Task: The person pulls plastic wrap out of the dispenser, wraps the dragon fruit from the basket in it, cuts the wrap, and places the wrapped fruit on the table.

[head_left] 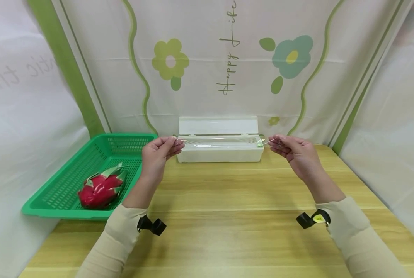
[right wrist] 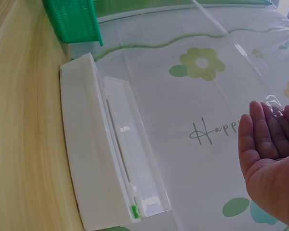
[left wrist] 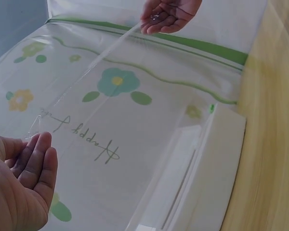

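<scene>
A strip of clear cling film (head_left: 213, 141) stretches taut between my two hands. Thumb and fingers of my left hand (head_left: 157, 154) pinch its left end, and my right hand (head_left: 299, 154) pinches the other. Behind and below the film stands a long white cling film dispenser box (head_left: 220, 155). Its lid (head_left: 218, 125) is raised at the back, and a small green piece (right wrist: 135, 211) shows at one end. In the left wrist view the film (left wrist: 94, 62) runs up from the left hand (left wrist: 24, 183) to the right hand (left wrist: 171, 15), apart from the box.
At the left of the wooden table (head_left: 210, 231) sits a green plastic basket (head_left: 58, 213). A red dragon fruit (head_left: 100, 190) with green scales lies in it. A white cloth printed with flowers (head_left: 207, 77) hangs behind the box, and cloth walls stand on both sides.
</scene>
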A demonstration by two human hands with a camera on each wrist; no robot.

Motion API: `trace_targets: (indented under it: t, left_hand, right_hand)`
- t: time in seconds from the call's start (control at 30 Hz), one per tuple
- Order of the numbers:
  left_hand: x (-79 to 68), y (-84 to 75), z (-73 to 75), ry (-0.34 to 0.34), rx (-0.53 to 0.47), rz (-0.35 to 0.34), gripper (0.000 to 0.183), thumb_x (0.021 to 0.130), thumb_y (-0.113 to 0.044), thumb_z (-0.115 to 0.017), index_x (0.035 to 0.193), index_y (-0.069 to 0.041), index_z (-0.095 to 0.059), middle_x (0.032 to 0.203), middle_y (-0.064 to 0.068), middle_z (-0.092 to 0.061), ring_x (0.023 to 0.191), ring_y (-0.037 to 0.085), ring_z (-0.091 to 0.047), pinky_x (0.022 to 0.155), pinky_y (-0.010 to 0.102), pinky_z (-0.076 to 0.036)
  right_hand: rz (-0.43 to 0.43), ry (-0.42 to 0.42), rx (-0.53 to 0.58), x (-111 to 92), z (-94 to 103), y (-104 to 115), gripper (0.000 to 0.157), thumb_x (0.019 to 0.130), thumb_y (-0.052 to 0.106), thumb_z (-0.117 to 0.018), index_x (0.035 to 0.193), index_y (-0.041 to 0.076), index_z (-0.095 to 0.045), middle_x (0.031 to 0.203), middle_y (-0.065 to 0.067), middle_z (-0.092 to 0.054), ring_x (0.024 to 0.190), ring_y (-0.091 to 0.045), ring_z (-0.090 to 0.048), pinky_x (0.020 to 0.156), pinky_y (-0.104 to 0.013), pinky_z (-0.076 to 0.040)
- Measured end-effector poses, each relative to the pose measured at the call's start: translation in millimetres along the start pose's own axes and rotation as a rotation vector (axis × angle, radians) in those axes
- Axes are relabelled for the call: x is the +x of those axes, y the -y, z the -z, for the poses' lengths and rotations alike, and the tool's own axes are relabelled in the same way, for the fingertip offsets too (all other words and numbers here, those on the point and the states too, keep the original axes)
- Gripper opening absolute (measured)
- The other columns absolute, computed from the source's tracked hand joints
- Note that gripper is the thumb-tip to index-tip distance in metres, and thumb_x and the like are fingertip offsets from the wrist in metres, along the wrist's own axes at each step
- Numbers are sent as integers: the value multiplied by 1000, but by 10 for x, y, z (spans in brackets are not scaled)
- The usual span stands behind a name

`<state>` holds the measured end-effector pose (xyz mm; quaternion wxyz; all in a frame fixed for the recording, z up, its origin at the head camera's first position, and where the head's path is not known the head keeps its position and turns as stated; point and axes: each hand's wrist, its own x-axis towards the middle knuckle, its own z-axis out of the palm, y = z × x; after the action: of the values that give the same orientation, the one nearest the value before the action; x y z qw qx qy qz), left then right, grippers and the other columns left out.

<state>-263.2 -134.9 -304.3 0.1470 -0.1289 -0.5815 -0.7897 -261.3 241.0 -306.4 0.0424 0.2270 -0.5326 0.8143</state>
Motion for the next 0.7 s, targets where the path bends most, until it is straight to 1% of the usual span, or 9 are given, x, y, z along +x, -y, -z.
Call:
trace_targets:
  t: [0.1,0.27,0.33,0.53,0.7]
  left_hand:
    - [-29,-36,-9,11,4,-23,16,95,-8,-63,97,7,-66,86,7,-73,83,20,-72,78,35,-57]
    - [-74,-94,-22,21,7,-57,26,94,-9,-64,101,16,-61,86,8,-73,83,21,-72,78,36,-57]
    - [-93,-119,-28,19,4,-65,26,94,-9,-65,101,16,-62,86,8,-73,82,21,-72,78,36,-57]
    - [-150,-186,-35,21,0,-88,14,94,-7,-64,95,6,-67,86,8,-73,81,21,-72,77,36,-57]
    - [-195,-249,-33,31,9,-103,12,95,-9,-64,93,1,-70,88,9,-73,81,21,-72,77,36,-57]
  right_hand:
    - [26,10,-4,-26,-12,34,23,101,2,-50,106,-6,-71,104,-14,-71,98,-22,-69,88,-34,-52]
    - [61,23,-10,-66,-46,88,24,101,1,-49,106,-8,-71,103,-14,-71,98,-22,-69,88,-35,-52]
    - [73,30,-10,-86,-59,106,24,101,0,-48,106,-9,-70,104,-15,-71,98,-23,-69,88,-35,-52]
    - [106,51,-2,-157,-111,170,24,100,-3,-47,107,-11,-69,104,-17,-71,97,-24,-69,89,-37,-52]
    - [125,61,11,-197,-156,232,24,100,-5,-47,107,-12,-68,103,-18,-71,96,-25,-69,87,-37,-53]
